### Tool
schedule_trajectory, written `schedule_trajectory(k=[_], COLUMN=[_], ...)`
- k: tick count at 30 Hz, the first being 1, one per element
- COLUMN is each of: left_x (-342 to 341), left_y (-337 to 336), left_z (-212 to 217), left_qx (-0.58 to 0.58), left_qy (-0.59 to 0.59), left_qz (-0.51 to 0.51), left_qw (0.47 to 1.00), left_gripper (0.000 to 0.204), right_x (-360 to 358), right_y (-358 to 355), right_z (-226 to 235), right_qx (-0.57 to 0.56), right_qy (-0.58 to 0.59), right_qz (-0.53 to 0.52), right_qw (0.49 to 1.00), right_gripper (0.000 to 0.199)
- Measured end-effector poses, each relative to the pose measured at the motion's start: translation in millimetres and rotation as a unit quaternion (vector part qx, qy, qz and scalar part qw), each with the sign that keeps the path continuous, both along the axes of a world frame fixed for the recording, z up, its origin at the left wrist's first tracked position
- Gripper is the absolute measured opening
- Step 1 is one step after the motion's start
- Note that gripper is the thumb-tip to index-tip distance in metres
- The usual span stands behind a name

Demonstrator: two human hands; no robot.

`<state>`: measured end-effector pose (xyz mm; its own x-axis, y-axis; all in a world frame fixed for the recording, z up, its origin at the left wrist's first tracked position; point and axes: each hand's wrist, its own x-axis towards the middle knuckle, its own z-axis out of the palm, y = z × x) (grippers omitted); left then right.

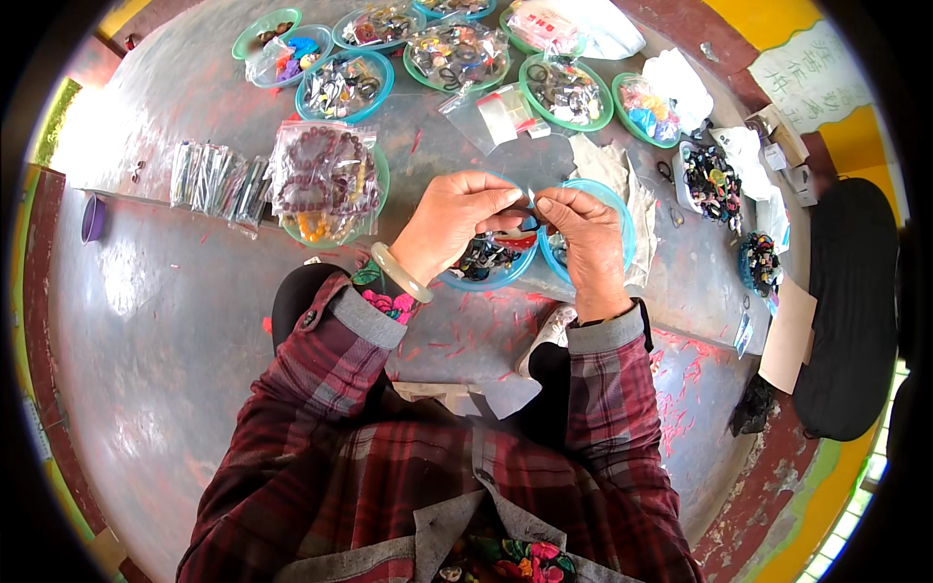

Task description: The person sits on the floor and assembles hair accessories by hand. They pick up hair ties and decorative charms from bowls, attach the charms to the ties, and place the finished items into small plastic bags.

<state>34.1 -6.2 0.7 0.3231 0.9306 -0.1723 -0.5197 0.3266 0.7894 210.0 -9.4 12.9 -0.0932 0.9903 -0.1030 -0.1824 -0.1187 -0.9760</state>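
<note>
Over two blue bowls, my left hand (449, 219) and my right hand (589, 233) meet, both in a pinch. Between their fingertips is a small dark piece (531, 222) with a pale bit at its top; its kind is too small to make out. Below my left hand, the nearer blue bowl (498, 283) holds many small dark pieces. My right hand partly covers the other blue bowl (630, 233), so its contents are mostly hidden. A pale bangle (398, 274) circles my left wrist.
Left of my hands, a clear bag of beaded bracelets (326, 170) lies on a green bowl (381, 189), beside a row of slim plastic packets (219, 182). Several bowls of bagged small goods, including a blue one (379, 102), line the far side. A white basket (684, 185) stands right.
</note>
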Motion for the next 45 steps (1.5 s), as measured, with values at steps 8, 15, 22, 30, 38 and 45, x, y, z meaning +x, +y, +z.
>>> schedule_trajectory(k=[8, 15, 22, 30, 38, 45], left_x=[-2.5, -4.6, -6.7, -10.4, -6.0, -2.3], left_y=[-1.1, -0.7, -0.8, 0.8, 2.3, 0.7], left_z=[4.7, 3.5, 4.3, -2.9, -0.5, -3.5], left_qx=[-0.014, -0.018, 0.011, 0.003, -0.035, -0.029], left_qy=[0.008, -0.005, -0.014, -0.070, -0.111, -0.015], left_qz=[-0.010, -0.015, -0.017, -0.027, -0.011, 0.006], left_qw=[1.000, 1.000, 1.000, 0.997, 0.993, 0.999], left_gripper=[0.021, 0.022, 0.024, 0.027, 0.025, 0.017], right_x=[-1.0, -0.9, -0.6, -1.9, 1.1, -0.4], right_y=[0.2, -1.0, -1.8, -2.2, 0.5, 0.3], right_z=[-2.8, 0.1, -1.4, 2.5, -3.7, -2.6], right_qx=[-0.001, 0.017, 0.047, 0.079, 0.128, 0.135], right_qy=[0.013, 0.032, 0.031, -0.008, -0.044, -0.077], right_qz=[-0.005, -0.001, 0.007, 0.017, 0.014, 0.025], right_qw=[1.000, 0.999, 0.998, 0.997, 0.991, 0.988], right_gripper=[0.015, 0.018, 0.014, 0.012, 0.013, 0.017])
